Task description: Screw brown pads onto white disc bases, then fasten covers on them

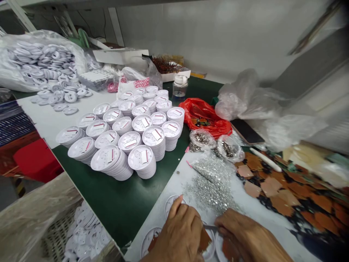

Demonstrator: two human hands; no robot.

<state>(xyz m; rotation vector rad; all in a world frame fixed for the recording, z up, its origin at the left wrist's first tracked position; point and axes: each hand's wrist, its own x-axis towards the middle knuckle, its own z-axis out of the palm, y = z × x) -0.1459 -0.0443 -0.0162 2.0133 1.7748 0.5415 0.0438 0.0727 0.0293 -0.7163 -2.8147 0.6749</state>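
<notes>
Left hand (181, 233): fingers curled over dishes (147, 238), seemingly steadying them; cannot tell whether it grips anything.
Right hand (242, 231): pinching a thin tool (210, 227), ends hard to make out.
Dishes: beneath and beside both hands, partly covered, some cut off below.
Silver bits (209, 182): heaped just beyond, probably for easy reach.

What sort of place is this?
Probably a small-parts assembly workshop: many stacks of white round parts, a big heap of loose white discs, and a pile of tiny silvery pieces.
</notes>
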